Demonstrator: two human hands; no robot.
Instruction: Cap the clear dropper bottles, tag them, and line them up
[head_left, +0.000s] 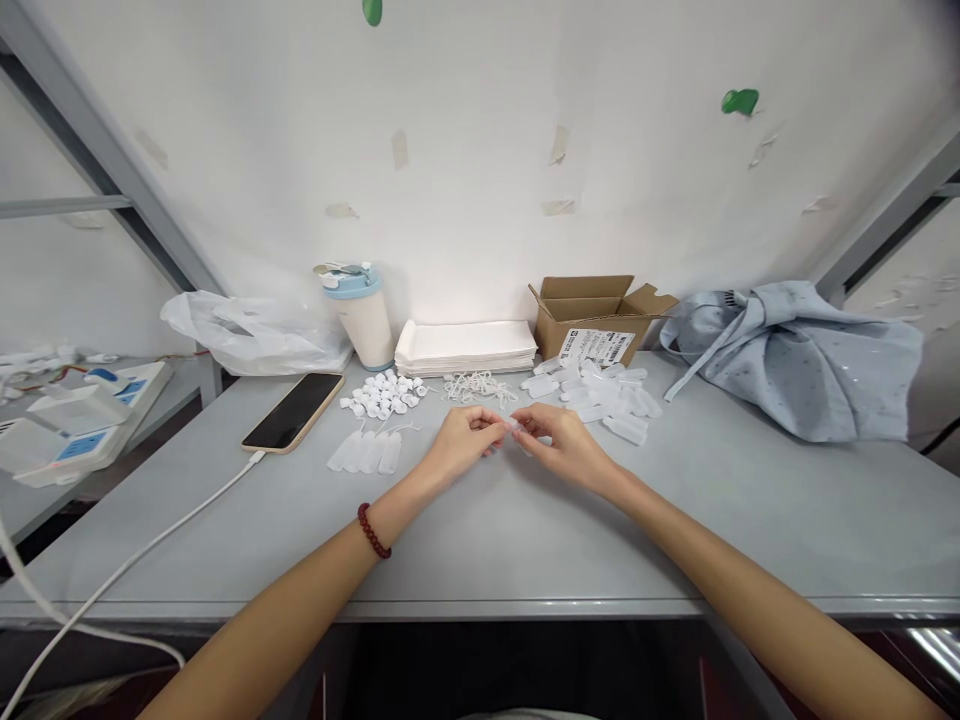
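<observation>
My left hand (468, 440) and my right hand (559, 443) meet over the middle of the grey table, fingers pinched together. Between their fingertips is a small translucent piece (513, 424), mostly covered by the fingers. Just behind lie a tangle of white strings (478, 386) and, to its left, a heap of white caps (382, 395). Several translucent tubes with strings (365, 452) lie in a row left of my left hand. Loose translucent tubes (625, 429) are piled behind and to the right of my right hand.
A phone (292, 412) on a white cable (180, 520) lies at the left. Along the wall stand a plastic bag (259, 335), a cup (363, 320), a stack of white paper (465, 347), an open cardboard box (589, 320) and a grey-blue cloth bag (802, 365).
</observation>
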